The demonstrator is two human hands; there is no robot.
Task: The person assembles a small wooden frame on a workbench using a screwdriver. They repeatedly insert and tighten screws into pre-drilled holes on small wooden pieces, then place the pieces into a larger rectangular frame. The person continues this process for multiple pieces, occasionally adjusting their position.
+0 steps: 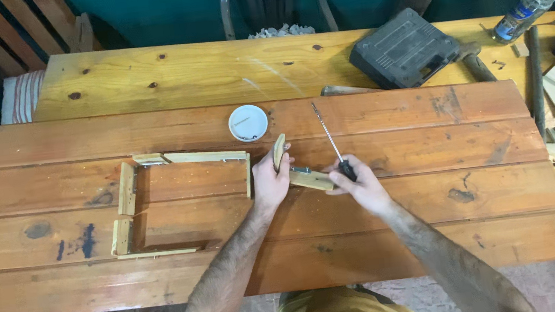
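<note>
Left hand (271, 177): gripped hinged wood pieces (297, 172) on tabletop (384, 234).
Right hand (362, 181): closed around screwdriver (331, 141).
Nearby: wooden frame (181, 200), white lid (248, 122).

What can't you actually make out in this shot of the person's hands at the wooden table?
Head view only:
- Metal fitting on the wooden pieces: too small to identify.
- Screwdriver handle: wrapped by the right hand.
- White dish contents: too small.
- Left hand palm side: faces away.

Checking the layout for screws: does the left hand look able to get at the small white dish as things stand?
Probably yes. The white dish sits just beyond the left hand with bare tabletop between, but that hand holds two hinged wooden pieces and would have to let go.
</note>
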